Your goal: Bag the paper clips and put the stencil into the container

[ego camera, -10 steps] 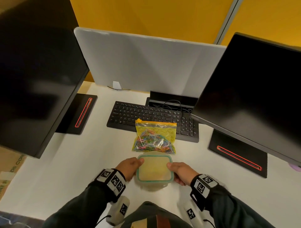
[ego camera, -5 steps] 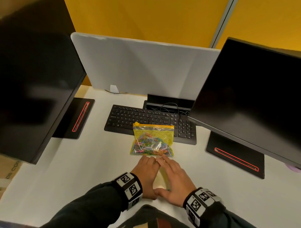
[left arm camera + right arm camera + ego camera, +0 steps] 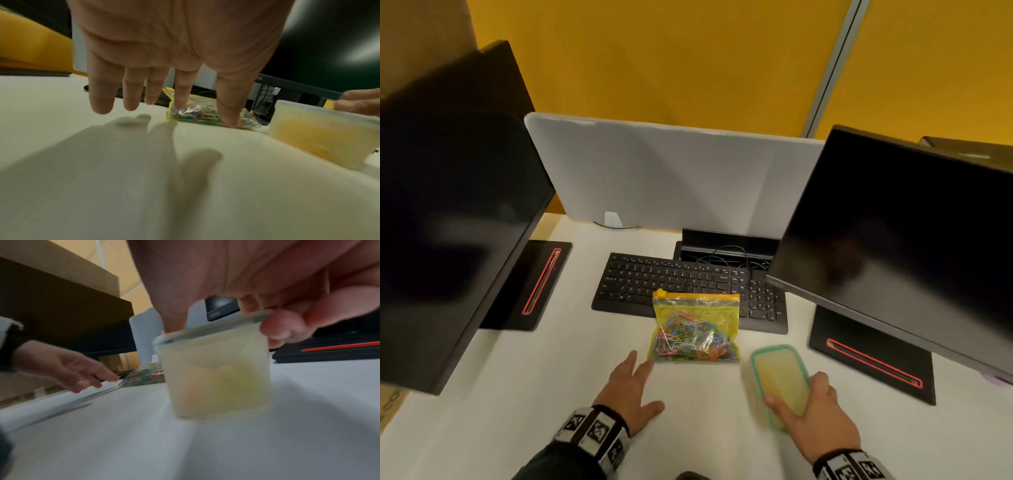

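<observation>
The right hand (image 3: 822, 416) holds a see-through plastic container with a green-rimmed lid (image 3: 780, 378), and its fingers (image 3: 277, 328) pinch the lid edge, thumb on top and the others curled under the rim. The tub is tipped a little and sits just off the white counter (image 3: 517, 377), to the right of a clear zip bag with a yellow strip on top (image 3: 697, 330). The bag lies flat in front of the black keyboard (image 3: 671, 284), and it is full of bright paper clips (image 3: 688, 346). Its yellow strip looks zipped, so the clips seem to be bagged already. Something yellow shows through the tub wall; it may be the stencil, but the pictures are too blurry to be sure. The left hand (image 3: 631, 390) floats low over the counter with its fingers (image 3: 101, 99) spread out straight, holding nothing, close to the near left corner of the bag. The step in hand looks like moving the closed tub to its spot on the right. To do it well, keep the tub level, keep the pinch firm so the lid does not pop off, and set it down softly, flat on its bottom, clear of the monitor stand (image 3: 873, 363).
</observation>
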### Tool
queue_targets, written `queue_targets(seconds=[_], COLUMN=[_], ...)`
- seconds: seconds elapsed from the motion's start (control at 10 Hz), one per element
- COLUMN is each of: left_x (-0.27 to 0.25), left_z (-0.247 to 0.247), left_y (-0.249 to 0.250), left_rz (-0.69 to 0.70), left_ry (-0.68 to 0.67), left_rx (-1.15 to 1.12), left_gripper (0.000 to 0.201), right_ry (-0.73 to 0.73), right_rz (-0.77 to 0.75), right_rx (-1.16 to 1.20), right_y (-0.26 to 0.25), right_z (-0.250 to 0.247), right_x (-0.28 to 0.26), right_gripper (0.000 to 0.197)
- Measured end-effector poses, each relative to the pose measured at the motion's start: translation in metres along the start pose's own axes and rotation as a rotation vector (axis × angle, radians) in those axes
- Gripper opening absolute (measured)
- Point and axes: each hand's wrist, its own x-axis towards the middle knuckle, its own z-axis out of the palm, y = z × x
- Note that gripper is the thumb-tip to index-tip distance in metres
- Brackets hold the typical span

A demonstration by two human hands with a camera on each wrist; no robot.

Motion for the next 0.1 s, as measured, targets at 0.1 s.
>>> queue_targets(seconds=[0.1], left_x=[0.003], left_z=[0.0033], left_y=[0.0022], left_rz=[-0.024], left_ry=[-0.069], left_rx=[0.033], left_gripper=[0.078], right_ry=[0.022], right_rz=[0.012], right_rx=[-0.032], right_y=[-0.0163], right_z=[-0.01], right_x=[0.0106], right_gripper=[0.077])
